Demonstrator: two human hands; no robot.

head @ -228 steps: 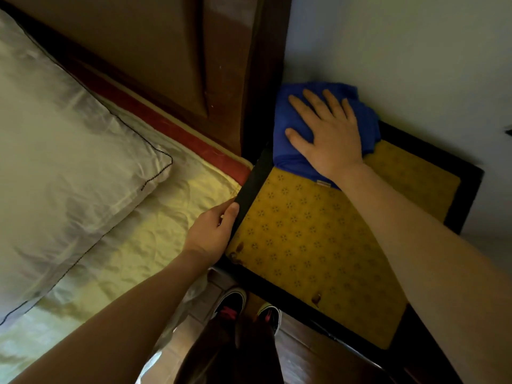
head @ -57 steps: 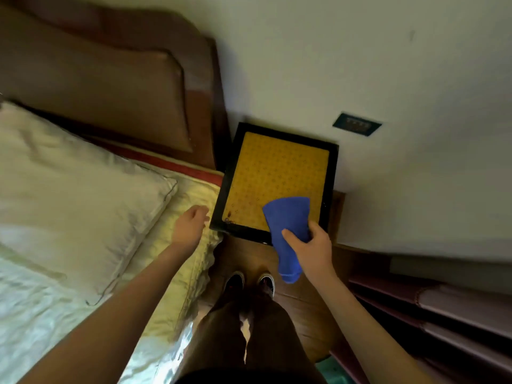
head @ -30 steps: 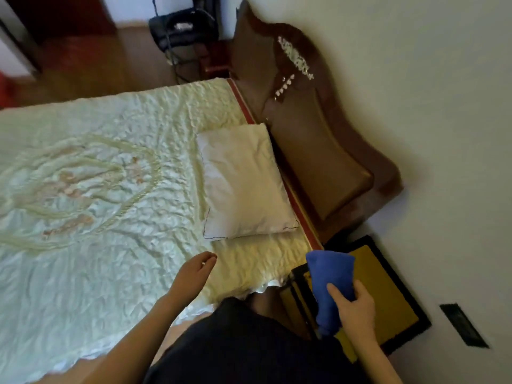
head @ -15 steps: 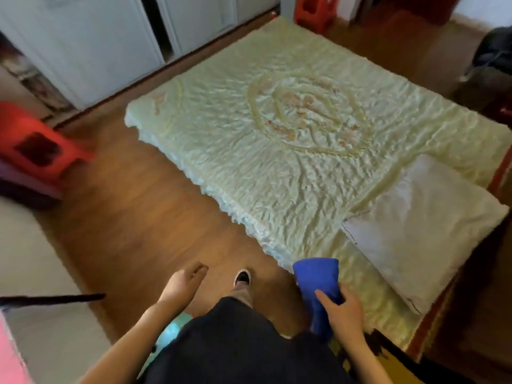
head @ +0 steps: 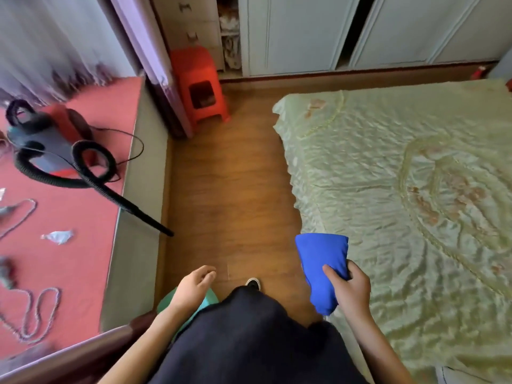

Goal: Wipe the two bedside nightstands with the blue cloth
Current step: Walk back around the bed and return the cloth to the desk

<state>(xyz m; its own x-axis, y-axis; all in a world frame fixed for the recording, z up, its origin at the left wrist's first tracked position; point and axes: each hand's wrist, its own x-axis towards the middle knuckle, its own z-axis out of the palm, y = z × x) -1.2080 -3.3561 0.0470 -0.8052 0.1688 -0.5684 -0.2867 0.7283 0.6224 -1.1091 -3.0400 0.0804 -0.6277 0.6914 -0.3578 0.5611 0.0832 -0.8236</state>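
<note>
Rightward, a wide bed under a pale green quilted satin cover (head: 401,189) fills that side, with brown wooden plank floor (head: 230,176) running alongside it. Across the floor a raised red-carpeted platform (head: 83,231) carries a red and grey canister vacuum cleaner (head: 47,139). An orange plastic stool (head: 199,87) stands by white wardrobe doors (head: 299,31). The right hand (head: 349,289) is clamped on the folded blue cloth (head: 322,264), held at the bed's edge. The left hand (head: 194,286) hangs empty, fingers loosely curled.

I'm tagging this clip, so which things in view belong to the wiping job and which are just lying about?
Job: blue cloth, held in the right hand; left hand, empty.

Lying about: vacuum cleaner, red stool, bed, crumpled paper, cord.
</note>
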